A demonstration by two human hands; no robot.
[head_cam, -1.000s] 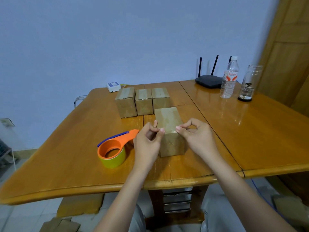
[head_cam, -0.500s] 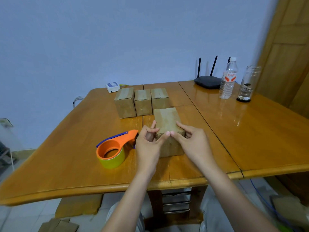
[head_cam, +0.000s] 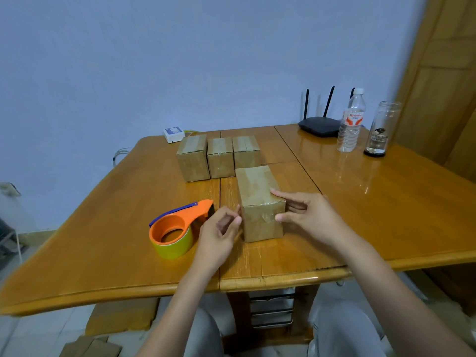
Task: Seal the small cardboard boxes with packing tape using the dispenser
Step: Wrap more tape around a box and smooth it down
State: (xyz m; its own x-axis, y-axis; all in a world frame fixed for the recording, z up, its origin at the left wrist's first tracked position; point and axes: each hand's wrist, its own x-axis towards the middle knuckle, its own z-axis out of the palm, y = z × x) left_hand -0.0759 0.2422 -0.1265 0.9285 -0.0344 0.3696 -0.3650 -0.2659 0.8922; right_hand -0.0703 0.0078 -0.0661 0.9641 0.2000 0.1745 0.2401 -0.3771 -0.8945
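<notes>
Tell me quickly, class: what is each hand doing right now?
Left hand: fingers loosely curled beside the near box, holding nothing visible.
Right hand: straight fingers pressing the box's right side.

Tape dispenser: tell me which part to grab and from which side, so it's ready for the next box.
Grip the tape dispenser by its orange ring, over the yellow-green roll, coming from above on the near left. It lies flat with the ring facing up and its nose pointing at the near box, so that side looks free. The left hand hovers right beside it, probably the closest one to take it.
</notes>
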